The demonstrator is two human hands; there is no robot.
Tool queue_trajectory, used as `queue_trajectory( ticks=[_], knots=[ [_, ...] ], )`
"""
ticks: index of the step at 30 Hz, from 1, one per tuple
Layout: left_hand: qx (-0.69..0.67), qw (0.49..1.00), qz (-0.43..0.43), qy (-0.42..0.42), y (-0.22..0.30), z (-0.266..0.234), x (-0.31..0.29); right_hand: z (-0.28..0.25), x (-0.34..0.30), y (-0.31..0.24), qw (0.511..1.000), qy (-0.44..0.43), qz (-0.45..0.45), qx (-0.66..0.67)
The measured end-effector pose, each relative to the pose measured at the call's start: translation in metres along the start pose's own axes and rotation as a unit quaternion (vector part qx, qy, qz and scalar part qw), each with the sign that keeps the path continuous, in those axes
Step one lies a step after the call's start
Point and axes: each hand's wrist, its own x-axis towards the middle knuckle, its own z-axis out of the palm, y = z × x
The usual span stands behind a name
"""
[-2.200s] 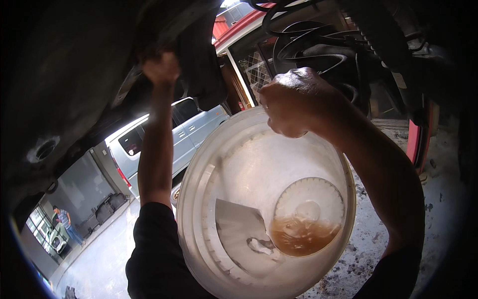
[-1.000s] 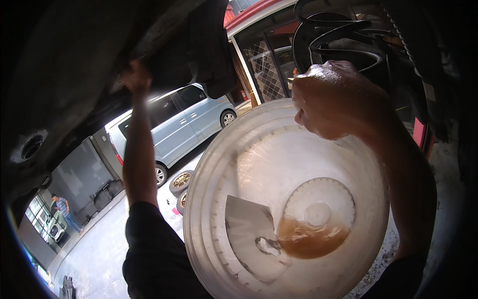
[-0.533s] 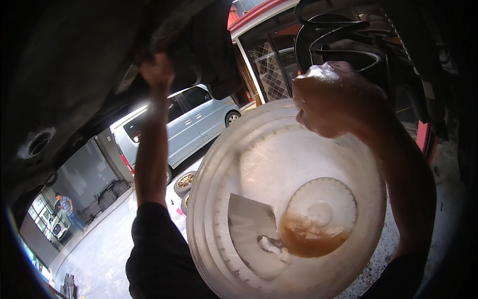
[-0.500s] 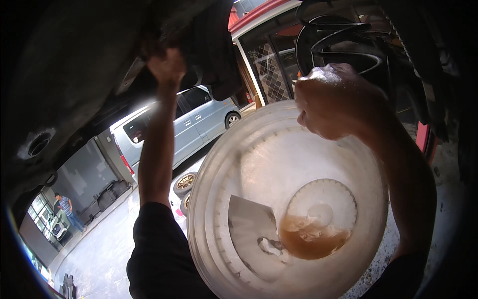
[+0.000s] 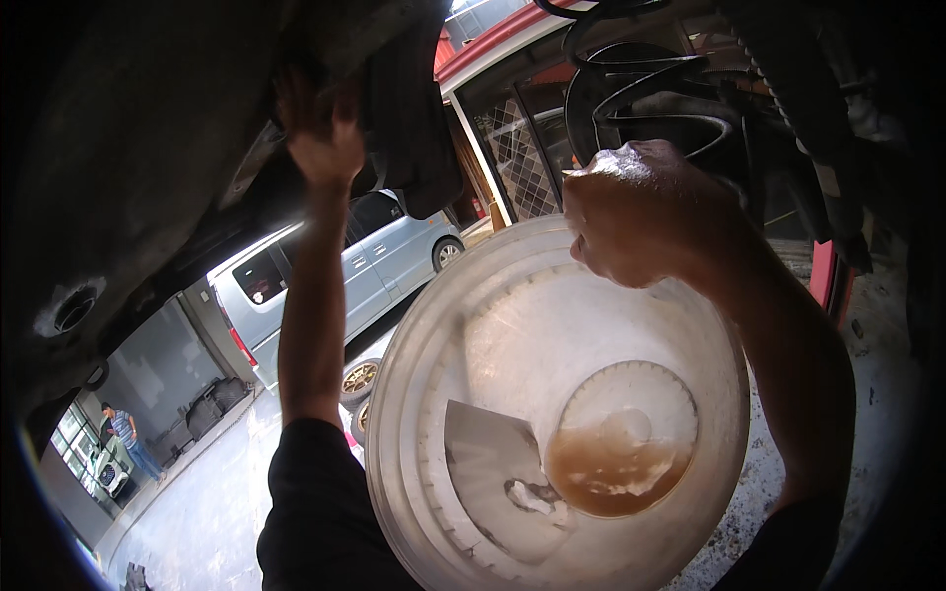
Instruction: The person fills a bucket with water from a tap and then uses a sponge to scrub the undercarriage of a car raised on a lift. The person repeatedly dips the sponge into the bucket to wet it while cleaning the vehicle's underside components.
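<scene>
My left hand (image 5: 320,133) is raised against the dark underside of a vehicle (image 5: 177,128). Its fingers look stretched upward and apart, though shadow and blur soften them. A large round translucent plastic basin (image 5: 512,325) is in front of me. My right hand (image 5: 641,212) is closed at its far right rim, and a wet, whitish sheen covers the back of that hand. Brown liquid (image 5: 621,483) pools in a round recess of the basin. Beside the liquid lies a grey flat sheet (image 5: 488,448), with a crumpled white scrap (image 5: 532,497) at its corner.
Black coil spring (image 5: 650,89) and other dark parts hang at the upper right. A pale blue van (image 5: 365,266) is parked beyond my left arm, with gold-spoked wheels (image 5: 361,376) lying near it. Far left, a person (image 5: 126,433) in a striped shirt stands by another car.
My left hand has gone from curled to fingers stretched up against the dark surface. The view has shifted slightly; my right hand stays at the basin's rim.
</scene>
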Motion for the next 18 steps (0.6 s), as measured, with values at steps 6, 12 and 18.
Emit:
queue_trajectory(
  ticks=[6,12,18],
  knots=[
    [-0.099,0.929,-0.35,-0.07,-0.065,-0.028,-0.021,0.008,-0.004,0.005,0.998,0.044,-0.021,-0.032],
    [-0.06,0.997,-0.042,-0.033,-0.003,0.001,-0.002,0.005,0.005,0.009,0.999,0.003,-0.005,-0.036],
    [-0.043,0.951,-0.288,-0.106,-0.068,-0.048,-0.018,0.017,0.002,0.017,0.993,0.107,-0.049,0.01]
  ],
)
